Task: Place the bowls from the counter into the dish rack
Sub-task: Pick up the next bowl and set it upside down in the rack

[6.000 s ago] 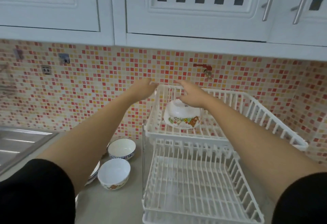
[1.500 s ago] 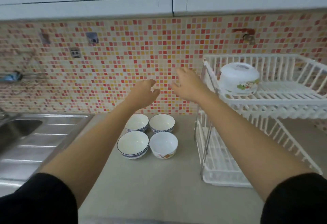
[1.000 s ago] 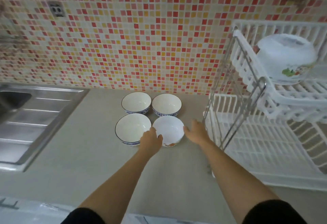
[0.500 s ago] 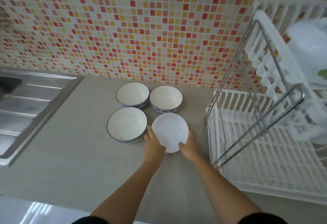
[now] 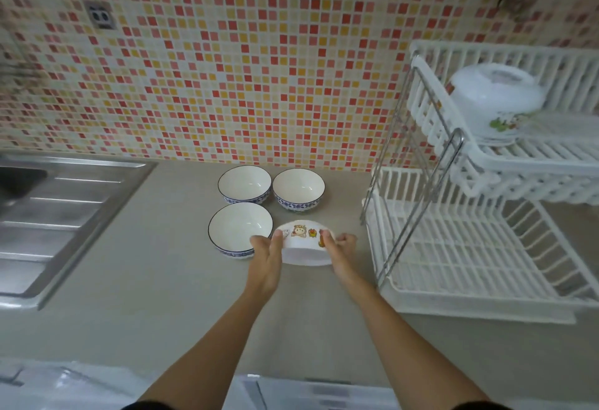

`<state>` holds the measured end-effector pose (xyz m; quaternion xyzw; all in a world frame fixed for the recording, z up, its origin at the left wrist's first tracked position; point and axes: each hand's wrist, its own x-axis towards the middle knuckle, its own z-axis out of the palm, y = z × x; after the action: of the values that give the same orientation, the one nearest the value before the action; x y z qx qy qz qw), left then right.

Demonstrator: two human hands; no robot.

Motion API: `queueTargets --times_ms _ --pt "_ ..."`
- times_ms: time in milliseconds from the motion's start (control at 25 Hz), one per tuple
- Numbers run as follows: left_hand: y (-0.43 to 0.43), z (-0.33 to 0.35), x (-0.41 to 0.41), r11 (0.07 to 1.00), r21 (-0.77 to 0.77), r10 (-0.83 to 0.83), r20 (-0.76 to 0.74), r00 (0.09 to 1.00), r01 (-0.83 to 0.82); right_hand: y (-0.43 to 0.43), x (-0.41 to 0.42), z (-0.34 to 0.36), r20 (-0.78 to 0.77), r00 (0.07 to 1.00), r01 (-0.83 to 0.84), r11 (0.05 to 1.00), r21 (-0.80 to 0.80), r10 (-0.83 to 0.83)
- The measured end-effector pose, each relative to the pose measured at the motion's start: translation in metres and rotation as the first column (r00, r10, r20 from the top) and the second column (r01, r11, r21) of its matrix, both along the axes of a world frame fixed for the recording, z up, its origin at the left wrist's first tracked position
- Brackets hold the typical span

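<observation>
I hold a white cartoon-printed bowl (image 5: pixel 304 241) between both hands, tipped so its opening faces me. My left hand (image 5: pixel 267 252) grips its left side and my right hand (image 5: pixel 340 249) its right side. Three white bowls with blue-patterned rims stand upright on the counter: one (image 5: pixel 240 228) right beside my left hand, two more (image 5: pixel 244 182) (image 5: pixel 298 187) behind it near the wall. The white two-tier dish rack (image 5: pixel 479 163) stands to the right. Another cartoon bowl (image 5: pixel 492 98) lies upside down on its upper tier. The lower tier (image 5: pixel 453 247) holds nothing.
A steel sink with draining board (image 5: pixel 55 215) lies at the left. The grey counter (image 5: pixel 162 296) runs to the front edge below my arms. A mosaic tile wall (image 5: pixel 243 69) stands behind, with a socket (image 5: pixel 100 15) on it.
Both hands closed on the cartoon bowl, lifted it off the counter and tipped it toward me. Earlier I placed the first cartoon bowl on the rack's upper tier.
</observation>
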<state>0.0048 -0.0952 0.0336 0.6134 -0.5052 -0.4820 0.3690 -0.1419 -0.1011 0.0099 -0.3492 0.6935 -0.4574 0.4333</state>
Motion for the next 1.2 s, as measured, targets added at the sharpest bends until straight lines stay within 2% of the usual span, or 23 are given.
queueTargets --times_ms 120,280,400,480,600,680,800,960,1120,1200 --pt "0.009 0.021 0.008 0.997 -0.082 0.007 -0.073 0.997 -0.013 0.024 0.015 0.03 0.083 0.993 -0.074 0.984 -0.161 0.088" --pt "0.02 0.078 0.007 0.94 -0.332 0.014 -0.189 0.982 -0.078 0.043 0.025 0.105 0.013 0.991 -0.119 0.913 -0.391 0.135" --pt "0.023 0.139 0.002 0.858 -0.507 -0.098 -0.317 0.943 -0.081 0.054 0.02 0.175 -0.056 0.986 -0.16 0.777 -0.609 0.159" --pt "0.027 0.18 -0.003 0.777 -0.623 -0.199 -0.383 0.902 -0.093 0.063 0.012 0.219 -0.121 0.978 -0.207 0.682 -0.701 0.172" --pt "0.038 0.236 -0.033 0.65 -0.759 -0.324 -0.325 0.889 -0.041 0.08 -0.024 0.274 -0.196 0.972 -0.233 0.566 -0.791 0.126" --pt "0.043 0.258 -0.063 0.634 -0.773 -0.35 -0.267 0.898 0.017 0.088 -0.063 0.296 -0.282 0.958 -0.258 0.555 -0.791 0.045" --pt "0.044 0.271 -0.111 0.697 -0.71 -0.348 -0.211 0.913 0.102 0.102 -0.131 0.312 -0.445 0.887 -0.273 0.638 -0.72 -0.124" --pt "0.046 0.272 -0.176 0.716 -0.683 -0.387 -0.212 0.897 0.147 0.118 -0.215 0.316 -0.554 0.83 -0.343 0.721 -0.602 -0.067" --pt "0.05 0.276 -0.219 0.733 -0.662 -0.3 -0.112 0.947 0.154 0.111 -0.261 0.31 -0.626 0.779 -0.401 0.777 -0.486 0.011" --pt "0.047 0.272 -0.235 0.722 -0.675 -0.217 -0.008 0.976 0.155 0.103 -0.273 0.306 -0.64 0.764 -0.428 0.808 -0.404 0.084"
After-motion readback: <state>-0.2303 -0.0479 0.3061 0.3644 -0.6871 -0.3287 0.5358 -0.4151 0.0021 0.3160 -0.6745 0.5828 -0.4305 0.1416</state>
